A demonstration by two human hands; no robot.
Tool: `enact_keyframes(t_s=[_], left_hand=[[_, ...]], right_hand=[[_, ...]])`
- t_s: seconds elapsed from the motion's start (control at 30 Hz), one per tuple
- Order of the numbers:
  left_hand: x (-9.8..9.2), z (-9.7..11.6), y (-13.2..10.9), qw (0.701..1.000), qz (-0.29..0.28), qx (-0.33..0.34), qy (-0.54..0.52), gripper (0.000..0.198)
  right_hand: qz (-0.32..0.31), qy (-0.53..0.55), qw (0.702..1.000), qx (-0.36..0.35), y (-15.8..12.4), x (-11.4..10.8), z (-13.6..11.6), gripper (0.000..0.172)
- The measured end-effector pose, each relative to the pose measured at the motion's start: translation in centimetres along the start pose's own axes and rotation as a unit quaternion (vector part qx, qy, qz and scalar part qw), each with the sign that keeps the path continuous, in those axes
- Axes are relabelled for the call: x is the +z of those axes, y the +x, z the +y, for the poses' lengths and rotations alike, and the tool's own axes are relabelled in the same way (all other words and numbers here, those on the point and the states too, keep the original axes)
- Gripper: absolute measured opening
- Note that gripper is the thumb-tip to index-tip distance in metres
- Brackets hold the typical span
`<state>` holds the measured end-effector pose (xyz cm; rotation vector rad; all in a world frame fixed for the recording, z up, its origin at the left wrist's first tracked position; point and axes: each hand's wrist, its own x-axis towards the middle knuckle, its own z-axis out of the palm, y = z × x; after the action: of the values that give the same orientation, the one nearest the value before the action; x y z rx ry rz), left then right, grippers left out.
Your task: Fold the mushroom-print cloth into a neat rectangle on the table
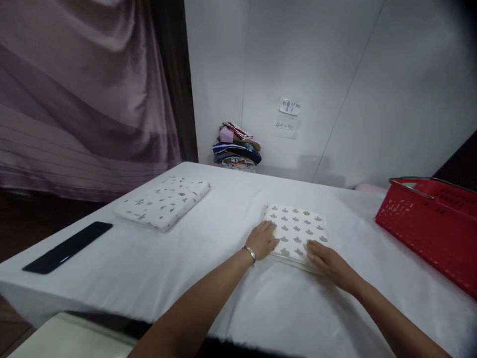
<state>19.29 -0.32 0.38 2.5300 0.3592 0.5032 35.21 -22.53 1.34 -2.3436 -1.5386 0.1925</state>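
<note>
A folded white cloth [296, 228] with a repeating grey print and one small green mark lies flat on the white-covered table. My left hand [262, 239], with a ring and a bracelet on the wrist, rests at its left edge, fingers stretched onto the top. At the near right corner, my right hand [330, 262] touches the cloth with its fingers extended. Neither hand grasps it. Farther left lies a second folded white cloth [166, 201] with scattered grey shapes, apart from both hands.
A red plastic basket [432, 223] with a metal handle stands at the right. On the left edge lies a flat black object [69, 247]. Behind the table [219, 223] rises a stack of folded fabrics [237, 148] by the wall. A purple curtain [82, 89] hangs at left.
</note>
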Motion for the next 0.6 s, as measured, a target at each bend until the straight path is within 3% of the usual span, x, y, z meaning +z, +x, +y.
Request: enact_keyframes(t_s=[0.13, 0.27, 0.43, 0.53, 0.6], left_hand=[[1.6, -0.9, -0.1, 0.999, -0.025, -0.034, -0.014, 0.048], [1.5, -1.1, -0.8, 0.999, -0.033, -0.026, -0.026, 0.047], [0.6, -1.0, -0.3, 0.997, -0.045, -0.043, -0.051, 0.044], [0.0, -1.4, 1.9, 0.990, -0.027, -0.113, -0.079, 0.042], [-0.2, -2.0, 4.0, 0.981, -0.002, -0.174, -0.085, 0.043]], right_hand=[[0.074, 0.010, 0.995, 0.066, 3.6, -0.6, -0.1, 0.060], [0.069, -0.102, 0.989, 0.087, 5.9, 1.9, 1.6, 0.063], [0.073, -0.126, 0.987, 0.068, 5.7, 3.3, 3.1, 0.060], [0.117, -0.081, 0.985, 0.097, 4.9, 2.8, 4.0, 0.060], [0.168, -0.022, 0.973, 0.156, 4.4, 2.5, 4.8, 0.062]])
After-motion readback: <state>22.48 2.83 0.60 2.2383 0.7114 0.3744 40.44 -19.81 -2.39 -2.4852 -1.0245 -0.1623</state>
